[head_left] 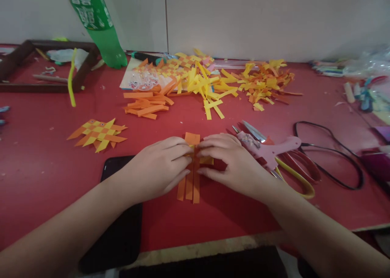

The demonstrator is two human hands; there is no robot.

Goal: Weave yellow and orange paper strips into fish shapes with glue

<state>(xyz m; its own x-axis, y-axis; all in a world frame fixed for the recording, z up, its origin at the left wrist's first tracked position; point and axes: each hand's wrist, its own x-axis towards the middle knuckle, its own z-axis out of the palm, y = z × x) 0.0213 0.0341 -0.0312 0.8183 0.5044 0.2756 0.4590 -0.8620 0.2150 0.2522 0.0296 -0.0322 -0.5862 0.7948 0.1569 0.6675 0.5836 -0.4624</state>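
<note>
Several orange paper strips (pixel 189 184) hang together towards the table's front edge, with a yellow strip (pixel 207 160) crossing them sideways. My left hand (pixel 164 164) grips the orange strips from the left, its fingertips pressed on them. From the right, my right hand (pixel 227 158) has its fingers closed at the yellow and orange strips. The fingers hide most of the crossing. Off to the left lies a woven orange and yellow paper fish (pixel 99 133).
Behind are piles of orange strips (pixel 149 105), yellow strips (pixel 210 87) and scraps (pixel 265 83). Scissors (pixel 300 164) and a pink glue gun (pixel 271 150) lie right, near a black cable (pixel 335 146). A black phone (pixel 122 225), green bottle (pixel 105 36) and brown frame (pixel 45 87) are left.
</note>
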